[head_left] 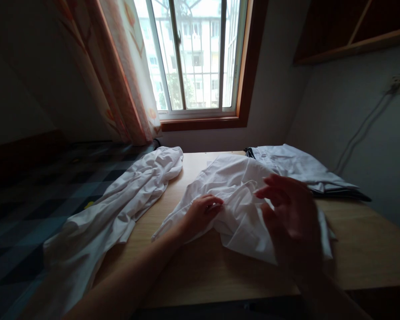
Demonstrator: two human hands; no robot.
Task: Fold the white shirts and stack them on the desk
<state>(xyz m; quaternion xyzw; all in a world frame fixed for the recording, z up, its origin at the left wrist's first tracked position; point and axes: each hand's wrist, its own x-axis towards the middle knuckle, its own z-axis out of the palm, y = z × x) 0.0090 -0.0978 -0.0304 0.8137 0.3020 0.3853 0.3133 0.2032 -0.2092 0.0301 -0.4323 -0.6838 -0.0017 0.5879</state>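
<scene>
- Our left hand (202,213) pinches a fold of the white shirt (236,195), fingers closed on the cloth.
- Our right hand (291,220) hovers over the shirt, fingers spread, holding nothing.
- The shirt lies crumpled mid-table (200,266).
- Left of the shirt, another white garment (120,204) drapes off the table edge.
- Behind the shirt sits a folded pile (300,169).

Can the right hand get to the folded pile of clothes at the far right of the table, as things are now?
Probably yes. The right hand is raised over the white garment, and the folded pile lies just beyond it on the table. Nothing stands between them.
</scene>
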